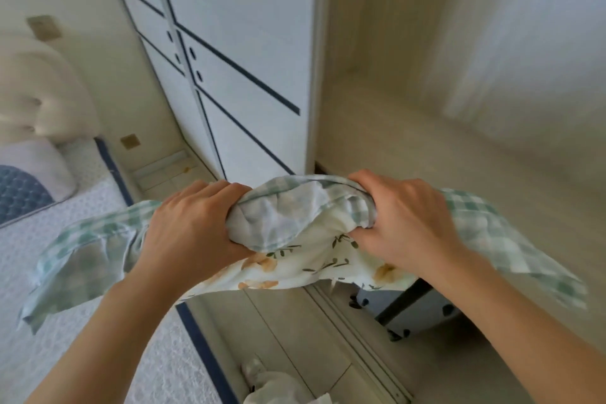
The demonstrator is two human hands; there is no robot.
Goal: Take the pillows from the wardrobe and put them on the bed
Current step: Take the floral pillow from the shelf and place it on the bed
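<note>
I hold a pillow (305, 249) in a white floral cover with green check borders in front of me, at mid-frame. My left hand (193, 226) grips its left part and my right hand (403, 223) grips its right part, both bunching the fabric. The check edges hang out to both sides. The wardrobe (459, 92) stands open on the right, its inside pale and bare where I can see. The bed (65, 256) with a white textured cover lies at the left, with a white pillow (42, 161) and a blue cushion (19, 190) at its head.
A white wardrobe door with dark lines (242, 75) stands ahead. A grey suitcase (416, 308) lies low in the wardrobe under the pillow. White cloth (278, 384) lies on the tiled floor by the bed's edge. A padded headboard (36, 92) is at far left.
</note>
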